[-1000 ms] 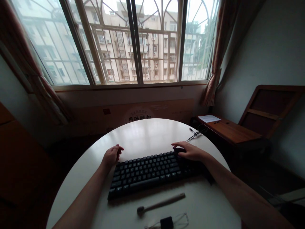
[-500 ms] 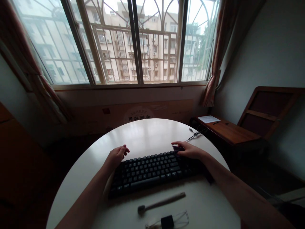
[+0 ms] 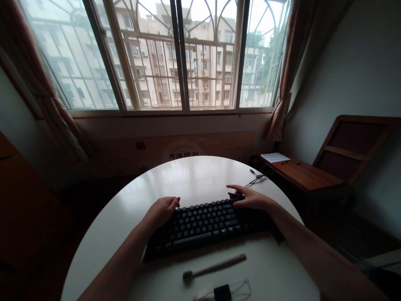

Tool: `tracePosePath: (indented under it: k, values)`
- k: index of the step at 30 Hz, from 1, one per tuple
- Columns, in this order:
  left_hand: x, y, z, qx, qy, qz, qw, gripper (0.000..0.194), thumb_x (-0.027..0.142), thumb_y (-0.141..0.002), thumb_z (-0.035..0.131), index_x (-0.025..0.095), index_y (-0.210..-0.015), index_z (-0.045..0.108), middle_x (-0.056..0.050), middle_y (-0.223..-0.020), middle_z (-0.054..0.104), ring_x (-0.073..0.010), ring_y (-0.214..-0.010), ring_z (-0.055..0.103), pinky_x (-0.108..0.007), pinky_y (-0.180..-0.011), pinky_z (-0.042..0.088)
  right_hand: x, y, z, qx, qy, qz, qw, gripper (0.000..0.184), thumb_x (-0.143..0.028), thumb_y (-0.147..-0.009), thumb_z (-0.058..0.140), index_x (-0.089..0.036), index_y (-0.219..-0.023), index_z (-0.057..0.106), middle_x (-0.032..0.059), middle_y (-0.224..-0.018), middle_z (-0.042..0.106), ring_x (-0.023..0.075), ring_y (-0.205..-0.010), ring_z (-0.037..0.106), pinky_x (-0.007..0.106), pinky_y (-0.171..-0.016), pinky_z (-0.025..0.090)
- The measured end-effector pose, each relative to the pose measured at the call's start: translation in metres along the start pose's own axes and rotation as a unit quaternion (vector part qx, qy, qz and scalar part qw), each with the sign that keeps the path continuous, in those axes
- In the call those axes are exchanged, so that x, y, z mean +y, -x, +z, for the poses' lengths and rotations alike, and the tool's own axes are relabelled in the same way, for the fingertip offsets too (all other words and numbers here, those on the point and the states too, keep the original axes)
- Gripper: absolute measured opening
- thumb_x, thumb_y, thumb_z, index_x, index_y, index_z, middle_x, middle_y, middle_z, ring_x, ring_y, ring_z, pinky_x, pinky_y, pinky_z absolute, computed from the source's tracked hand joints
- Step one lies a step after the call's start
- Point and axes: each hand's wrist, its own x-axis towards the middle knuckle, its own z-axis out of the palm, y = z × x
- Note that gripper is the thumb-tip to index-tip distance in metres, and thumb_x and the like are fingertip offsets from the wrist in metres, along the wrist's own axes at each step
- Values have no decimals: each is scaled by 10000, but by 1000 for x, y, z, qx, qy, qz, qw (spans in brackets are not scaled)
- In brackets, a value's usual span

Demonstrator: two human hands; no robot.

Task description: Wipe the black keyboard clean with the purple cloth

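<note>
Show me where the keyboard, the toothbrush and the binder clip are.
Keyboard (image 3: 203,223): head view, on the keys near its middle.
Toothbrush (image 3: 219,265): head view, on the handle.
Binder clip (image 3: 222,292): head view, on its black body.

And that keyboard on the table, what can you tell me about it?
The keyboard is black and looks plastic, with rows of dark keys bearing pale markings and a long space bar in the near row. It lies keys up on the round white table, slightly slanted, its right end farther off. The left hand hides its far left corner and the right hand part of its right side; whether either touches it, I can't tell.
</note>
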Motion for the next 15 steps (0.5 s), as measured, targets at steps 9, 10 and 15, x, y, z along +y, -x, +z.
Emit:
tracePosePath:
  k: [9, 10, 15]
  values:
    - [1, -1, -1, -18, -19, -2, 1000, 500, 517, -865, 299, 218, -709, 667, -63, -750, 695, -257, -774, 627, -310, -703, 413, 3, -2, 2, 7, 0, -31, 999, 695, -178, -718, 575, -214, -1402, 460, 81, -1288, 571, 236, -1139, 552, 409, -1048, 390]
    - [1, 0, -1, -19, -22, -4, 1000, 506, 519, -867, 293, 218, -712, 669, -62, -749, 695, -257, -767, 626, -310, -698, 412, 3, -2, 2, 14, 16, -40, 999, 698, -171, -708, 569, -212, -1398, 470, 83, -1312, 558, 245, -1170, 536, 414, -1065, 373]
    - [1, -1, -1, -23, -25, -12, 999, 515, 525, -871, 289, 218, -714, 672, -66, -748, 695, -256, -745, 617, -314, -686, 398, -2, 0, 1, 26, 93, -62, 993, 722, -212, -682, 616, -212, -1393, 490, 92, -1352, 538, 282, -1237, 484, 432, -1090, 333]
